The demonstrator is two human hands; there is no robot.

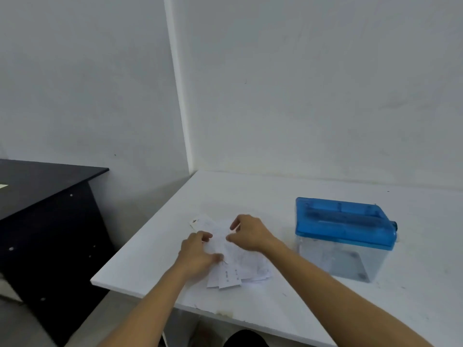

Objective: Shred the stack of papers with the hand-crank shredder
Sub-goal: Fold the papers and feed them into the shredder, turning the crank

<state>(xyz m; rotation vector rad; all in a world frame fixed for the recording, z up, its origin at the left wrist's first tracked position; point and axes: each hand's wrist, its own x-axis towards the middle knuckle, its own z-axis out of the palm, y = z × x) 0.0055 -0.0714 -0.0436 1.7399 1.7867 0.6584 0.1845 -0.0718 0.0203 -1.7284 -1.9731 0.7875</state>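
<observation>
So far, almost nothing of the task seems done. The papers (238,266) lie as a loose, fanned pile on the table (275,194). No sheet is in the shredder (343,229), which stands well apart to the right with nothing touching it. Its clear bin (335,261) looks nearly empty, but the view is too hazy to be sure. Picking up sheets, feeding them and cranking are all left, by this judgement.

Both hands are on the pile. The left hand (198,251) lies on its left side with bent fingers and the thumb on top, and seems to hold it. The right hand (248,234) is at the far part, its thumb and first finger close together, apparently pinching one sheet. The pile lies under and between the fingers of both hands.
</observation>
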